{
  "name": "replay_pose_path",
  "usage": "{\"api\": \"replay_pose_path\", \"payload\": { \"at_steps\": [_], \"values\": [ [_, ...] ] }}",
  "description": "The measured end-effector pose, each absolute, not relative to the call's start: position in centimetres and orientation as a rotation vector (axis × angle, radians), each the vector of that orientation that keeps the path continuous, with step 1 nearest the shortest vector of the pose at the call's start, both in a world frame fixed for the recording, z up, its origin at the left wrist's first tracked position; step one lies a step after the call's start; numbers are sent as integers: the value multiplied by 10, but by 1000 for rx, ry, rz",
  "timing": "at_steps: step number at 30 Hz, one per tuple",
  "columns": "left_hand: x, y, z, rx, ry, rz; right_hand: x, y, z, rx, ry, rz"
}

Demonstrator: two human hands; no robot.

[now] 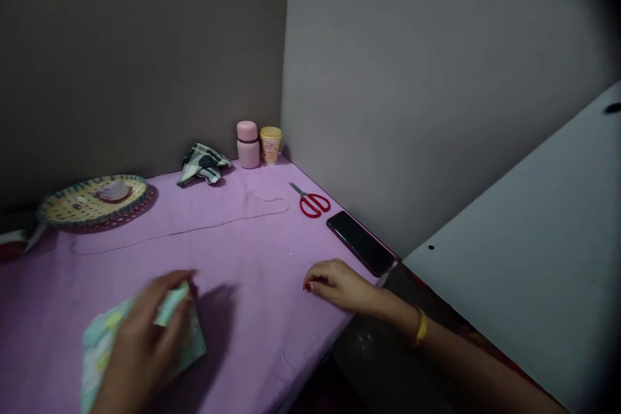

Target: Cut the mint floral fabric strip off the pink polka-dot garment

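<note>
Left hand [140, 343] is low at the near edge of the view, blurred, with its fingers curled over a pale printed piece of cloth [101, 343] that lies on the purple table cover [242, 310]. The fingers close on the cloth's upper edge, and the rest of the cloth spreads out beneath and to the left of the palm. Whether the grip is firm or only a light pinch cannot be told through the blur.

Right hand [334, 284] rests well apart from the left one, off to its right, palm down near the table's right edge. Its fingers are loosely bent, the tips touching the cover, and it holds nothing that can be seen. A yellow bangle [421, 326] sits on that wrist.

Just beyond the right hand lies a dark phone [361, 242], flat along the table's edge. Farther on from the phone are red-handled scissors [313, 202]. A thin thread [194, 229] runs across the cover ahead of both hands. In the far corner stand a pink bottle [248, 144] and a yellow cup [270, 144], side by side, with a crumpled checked cloth [204, 165] to their left. Far ahead of the left hand sits a woven tray [63, 207] with a small pinkish thing in it.
</note>
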State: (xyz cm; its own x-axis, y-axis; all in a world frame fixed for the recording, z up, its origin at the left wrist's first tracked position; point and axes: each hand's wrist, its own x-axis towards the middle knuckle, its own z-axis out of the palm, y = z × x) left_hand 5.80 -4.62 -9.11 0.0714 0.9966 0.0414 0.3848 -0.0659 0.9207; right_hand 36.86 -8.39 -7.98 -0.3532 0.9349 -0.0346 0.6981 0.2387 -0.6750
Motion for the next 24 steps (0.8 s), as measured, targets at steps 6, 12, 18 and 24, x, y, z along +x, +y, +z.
{"api": "replay_pose_path", "payload": {
  "at_steps": [6, 12, 18, 24],
  "values": [
    [148, -91, -108, 2053, 1097, 286, 367, -112, -98, -1471, -1827, 1059],
    [135, -77, -89, 1383, 1010, 534, 336, -121, -97, -1184, -1486, 1476],
    [115, -68, -49, 675, 947, 747, 343, -100, -76, -849, -1074, 2057],
    [77, -58, -44, 561, 1055, 934, 385, -78, -59, -961, -975, 1821]
  ]
}}
